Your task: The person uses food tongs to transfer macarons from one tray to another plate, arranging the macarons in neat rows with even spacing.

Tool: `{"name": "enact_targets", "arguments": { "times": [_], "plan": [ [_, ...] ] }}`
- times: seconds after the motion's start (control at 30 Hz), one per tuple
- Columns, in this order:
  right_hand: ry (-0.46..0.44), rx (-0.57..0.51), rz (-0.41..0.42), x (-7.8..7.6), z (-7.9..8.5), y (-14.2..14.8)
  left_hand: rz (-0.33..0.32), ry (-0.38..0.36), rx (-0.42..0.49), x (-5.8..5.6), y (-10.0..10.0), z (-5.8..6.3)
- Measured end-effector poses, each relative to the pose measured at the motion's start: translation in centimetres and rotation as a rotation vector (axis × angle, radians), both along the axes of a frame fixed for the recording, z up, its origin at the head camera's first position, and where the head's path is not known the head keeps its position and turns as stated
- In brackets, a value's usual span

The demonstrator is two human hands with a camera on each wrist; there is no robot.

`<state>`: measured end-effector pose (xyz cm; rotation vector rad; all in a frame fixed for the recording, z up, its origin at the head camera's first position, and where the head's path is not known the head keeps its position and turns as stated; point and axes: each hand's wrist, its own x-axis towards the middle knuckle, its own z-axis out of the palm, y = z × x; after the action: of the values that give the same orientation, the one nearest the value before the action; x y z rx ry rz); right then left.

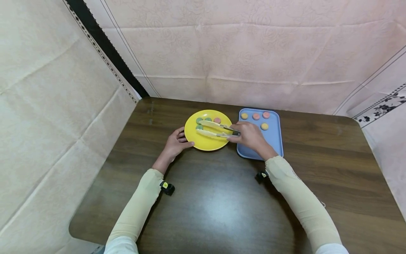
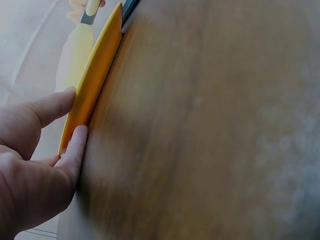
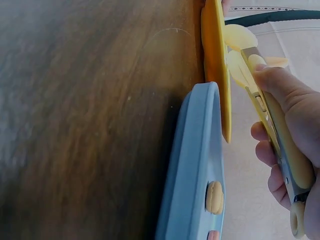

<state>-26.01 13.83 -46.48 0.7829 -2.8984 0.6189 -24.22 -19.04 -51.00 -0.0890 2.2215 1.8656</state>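
My left hand (image 1: 177, 142) holds the left rim of a round yellow plate (image 1: 210, 144), thumb and fingers set along its edge. My right hand (image 1: 248, 135) grips tongs (image 1: 223, 127) with pale yellow tips and metal arms; the right wrist view shows the thumb on one tong arm (image 3: 282, 130) and the fingers curled on the other side. The tong tips are spread apart over the plate. Several green macarons (image 1: 208, 119) and a pink macaron (image 1: 217, 120) lie on the plate's far half, partly overlapped by the tongs in the head view.
A blue rectangular tray (image 1: 275, 141) stands right of the plate, partly under my right forearm. On it lie two yellow macarons (image 1: 264, 126) and two pink macarons (image 1: 256, 116). The brown wooden table (image 1: 203, 197) meets pale cloth hangings (image 1: 241, 56) behind.
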Motion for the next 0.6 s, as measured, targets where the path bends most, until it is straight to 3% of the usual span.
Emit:
{"name": "enact_targets", "arguments": {
  "times": [0.17,0.47,0.6],
  "plan": [
    [0.004,-0.035,-0.032,0.7,0.7,1.0,-0.005,0.004,0.01,0.1,0.2,0.1],
    [0.107,-0.068,-0.066,1.6,3.7,3.2,-0.009,-0.014,0.017,-0.1,0.1,0.0],
    [0.15,-0.082,-0.087,2.2,4.8,4.8,-0.016,-0.034,0.025,0.0,0.2,0.6]
  ]
}}
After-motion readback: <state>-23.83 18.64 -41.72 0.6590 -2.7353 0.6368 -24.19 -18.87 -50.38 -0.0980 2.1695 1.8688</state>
